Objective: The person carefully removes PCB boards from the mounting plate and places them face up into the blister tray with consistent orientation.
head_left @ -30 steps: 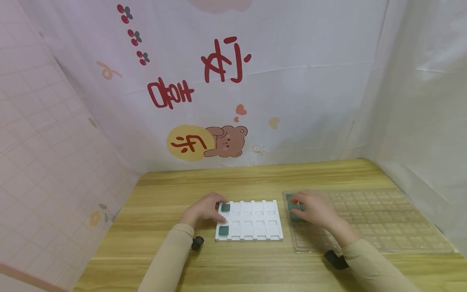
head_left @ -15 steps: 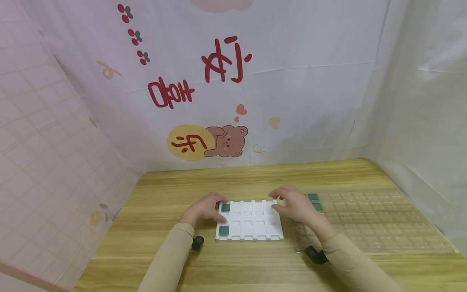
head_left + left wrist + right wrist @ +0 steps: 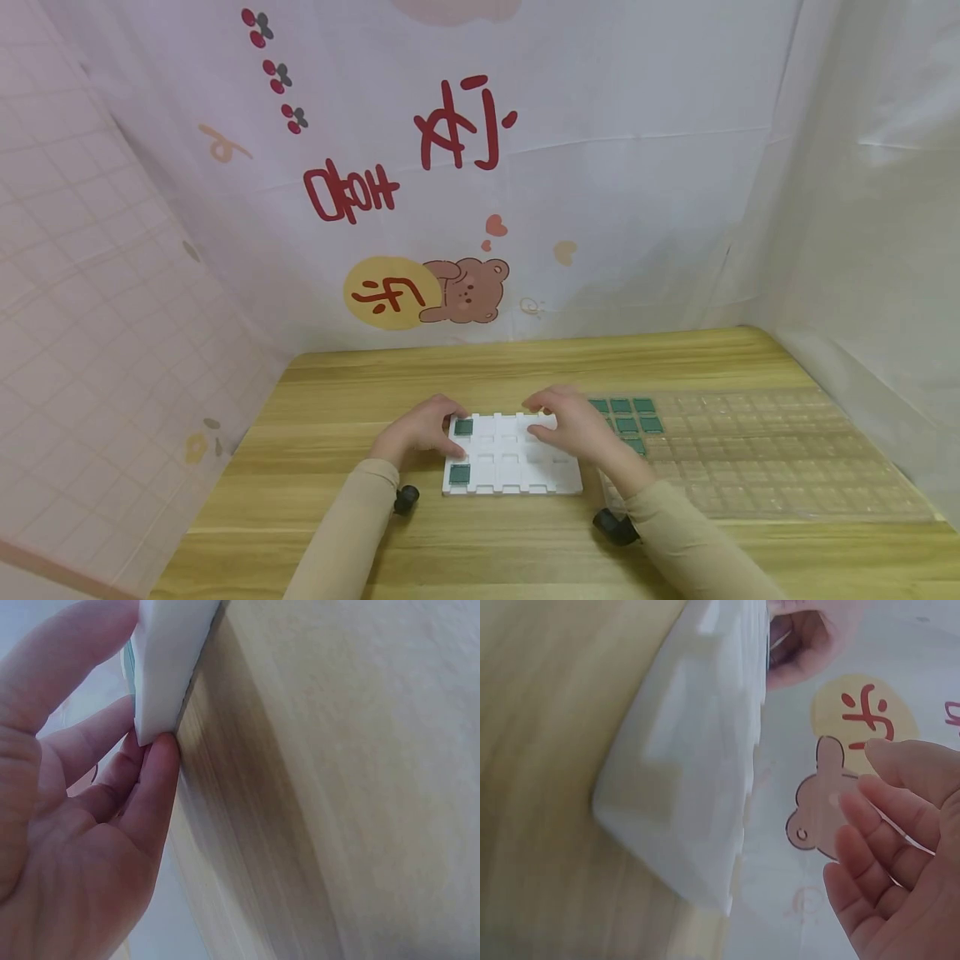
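Note:
A white compartment tray [image 3: 510, 457] lies on the table, with a green square chip [image 3: 464, 427] in its far left compartment and another green chip [image 3: 460, 474] in the near left one. My left hand [image 3: 420, 429] holds the tray's left end; in the left wrist view its thumb and fingers [image 3: 169, 750] touch the white edge and corner. Over the tray's right half hovers my right hand [image 3: 573, 425]. Its fingers are loosely bent with thumb and index apart, and the right wrist view shows nothing between these fingers [image 3: 877, 855].
To the right lies a large clear plastic tray [image 3: 765, 454] of many pockets. Several green chips [image 3: 626, 425] sit in its far left corner, partly behind my right hand. A printed white cloth [image 3: 637, 208] hangs behind the wooden table [image 3: 360, 375].
My right hand has moved left from the chips in the clear tray to above the white tray, uncovering more chips. My left hand has stayed on the white tray's left end.

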A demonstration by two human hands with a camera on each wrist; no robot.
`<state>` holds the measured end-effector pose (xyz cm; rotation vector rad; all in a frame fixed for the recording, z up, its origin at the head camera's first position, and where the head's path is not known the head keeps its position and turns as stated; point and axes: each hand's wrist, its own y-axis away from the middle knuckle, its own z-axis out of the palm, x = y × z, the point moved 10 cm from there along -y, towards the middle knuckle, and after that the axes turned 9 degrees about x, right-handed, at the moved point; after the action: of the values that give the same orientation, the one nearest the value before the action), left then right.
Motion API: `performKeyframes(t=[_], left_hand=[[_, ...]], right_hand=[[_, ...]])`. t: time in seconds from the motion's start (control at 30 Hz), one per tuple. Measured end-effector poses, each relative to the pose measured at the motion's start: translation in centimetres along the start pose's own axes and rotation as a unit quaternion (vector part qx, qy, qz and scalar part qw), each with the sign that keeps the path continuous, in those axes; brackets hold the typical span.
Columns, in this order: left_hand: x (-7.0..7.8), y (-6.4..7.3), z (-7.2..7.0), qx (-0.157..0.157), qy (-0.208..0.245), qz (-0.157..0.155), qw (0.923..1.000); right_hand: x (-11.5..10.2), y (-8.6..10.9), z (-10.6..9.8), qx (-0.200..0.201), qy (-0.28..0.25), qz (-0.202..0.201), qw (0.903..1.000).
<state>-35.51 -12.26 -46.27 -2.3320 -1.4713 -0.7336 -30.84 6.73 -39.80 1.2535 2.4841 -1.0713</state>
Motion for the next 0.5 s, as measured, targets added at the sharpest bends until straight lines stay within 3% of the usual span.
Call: performKeyframes(t=[0.5], left_hand=[[-0.1,-0.2,0.0,-0.001,0.001,0.002,1.0]], right_hand=[[-2.1,-1.9,3.5,-0.052,0.002,0.025,0.9983]])
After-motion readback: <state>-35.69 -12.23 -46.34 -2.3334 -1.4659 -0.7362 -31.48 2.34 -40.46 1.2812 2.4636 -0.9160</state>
